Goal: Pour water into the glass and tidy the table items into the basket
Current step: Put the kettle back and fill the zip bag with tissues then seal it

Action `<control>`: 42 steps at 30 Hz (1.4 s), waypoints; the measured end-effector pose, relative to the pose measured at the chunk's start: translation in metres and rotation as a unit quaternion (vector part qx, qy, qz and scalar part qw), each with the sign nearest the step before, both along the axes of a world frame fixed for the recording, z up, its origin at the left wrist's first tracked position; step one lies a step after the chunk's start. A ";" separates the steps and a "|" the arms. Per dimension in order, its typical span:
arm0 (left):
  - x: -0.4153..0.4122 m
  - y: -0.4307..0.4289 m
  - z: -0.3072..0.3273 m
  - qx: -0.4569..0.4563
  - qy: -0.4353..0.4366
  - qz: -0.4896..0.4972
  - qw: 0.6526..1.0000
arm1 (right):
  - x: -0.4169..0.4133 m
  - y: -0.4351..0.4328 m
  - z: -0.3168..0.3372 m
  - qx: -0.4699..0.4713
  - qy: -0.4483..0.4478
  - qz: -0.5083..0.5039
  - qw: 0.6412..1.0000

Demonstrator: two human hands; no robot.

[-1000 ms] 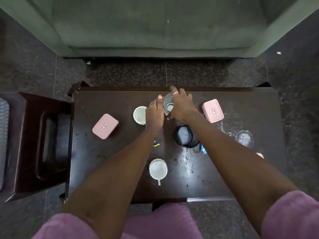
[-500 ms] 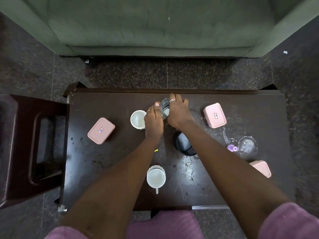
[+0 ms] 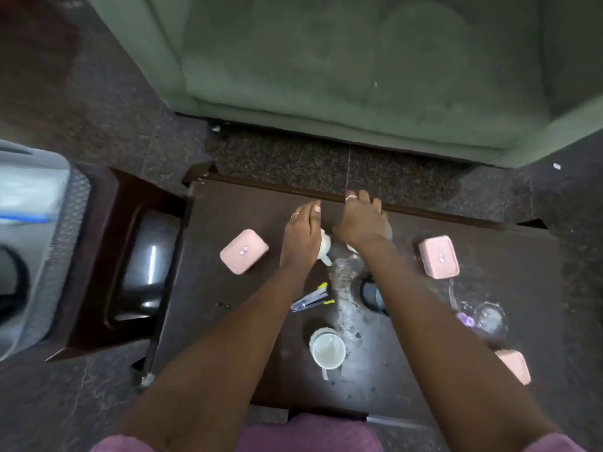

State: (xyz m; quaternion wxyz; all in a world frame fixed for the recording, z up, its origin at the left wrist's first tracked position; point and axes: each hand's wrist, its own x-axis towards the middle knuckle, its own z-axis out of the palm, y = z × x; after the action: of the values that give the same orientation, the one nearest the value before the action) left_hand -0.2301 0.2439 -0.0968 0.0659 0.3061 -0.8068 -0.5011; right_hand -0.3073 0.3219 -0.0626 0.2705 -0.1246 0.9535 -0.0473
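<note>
White cup (image 3: 325, 246) mostly hidden under left hand (image 3: 301, 234).

Dark glossy wood, pink matt plastic, white glazed ceramic.

The table (image 3: 235, 203) is dark polished wood, scuffed and glaring where light hits it. 3 pink boxes (image 3: 244, 251) look like smooth matt plastic. The white mug (image 3: 327, 350) has a glossy ceramic sheen. The sofa (image 3: 326, 70) is matt green cloth; the floor (image 3: 98, 102) is speckled polished stone. The basket (image 3: 42, 239) at left looks like grey meshed plastic.
</note>
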 end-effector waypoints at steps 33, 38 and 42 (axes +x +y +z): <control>0.180 -0.390 -0.009 0.299 0.085 0.598 0.739 | 0.208 -0.469 -0.024 -0.100 0.001 0.398 0.912; 0.179 -0.388 0.009 0.287 0.147 0.595 0.736 | 0.208 -0.458 -0.007 -0.205 0.001 0.313 0.927; 0.173 -0.370 0.042 0.186 0.141 0.539 0.809 | 0.200 -0.429 0.039 -0.324 0.011 0.221 0.920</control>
State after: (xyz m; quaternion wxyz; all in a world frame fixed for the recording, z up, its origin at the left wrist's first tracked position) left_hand -0.0572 -0.1261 -0.0549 0.3801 0.6246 -0.3854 -0.5628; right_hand -0.1069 -0.1071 -0.0234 0.2084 -0.4130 0.8375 -0.2910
